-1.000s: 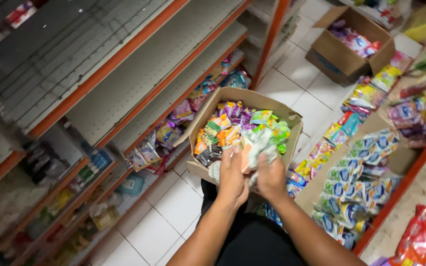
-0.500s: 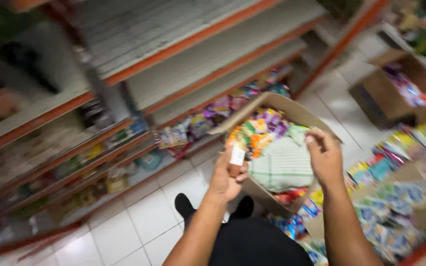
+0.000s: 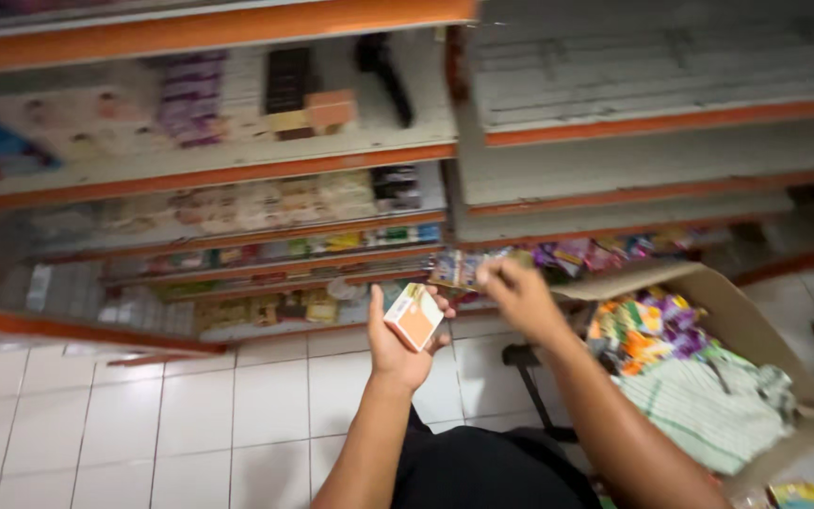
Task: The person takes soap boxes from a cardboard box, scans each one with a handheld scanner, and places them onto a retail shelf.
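A left hand (image 3: 398,344) grips a small orange-and-white box (image 3: 414,317), fingers wrapped round its far side and thumb on the near edge, holding it upright just past the centre of the view. The right hand (image 3: 517,294) hangs at about two o'clock from the box, just beside it, its fingers curled shut; motion blur hides whether they pinch anything. Both forearms rise from six o'clock, over the person's dark trousers (image 3: 482,471).

At four o'clock from the hands an open cardboard box (image 3: 741,311) sits tilted on the floor, filled with bright sweet packets (image 3: 643,330) and a green-and-white striped cloth (image 3: 708,410) lying over them on the near side. White floor tiles (image 3: 143,415) spread out at eight o'clock.

Beyond the hands, from nine to twelve o'clock, orange-edged shop shelves (image 3: 219,174) carry rows of small packaged goods, blurred in the picture. From one to three o'clock stands a second shelf unit (image 3: 661,123) with pale boards, and a line of colourful packets (image 3: 595,253) runs along its lowest level, just behind the right hand. A dark thin frame (image 3: 529,377) stands on the tiles between the forearms.
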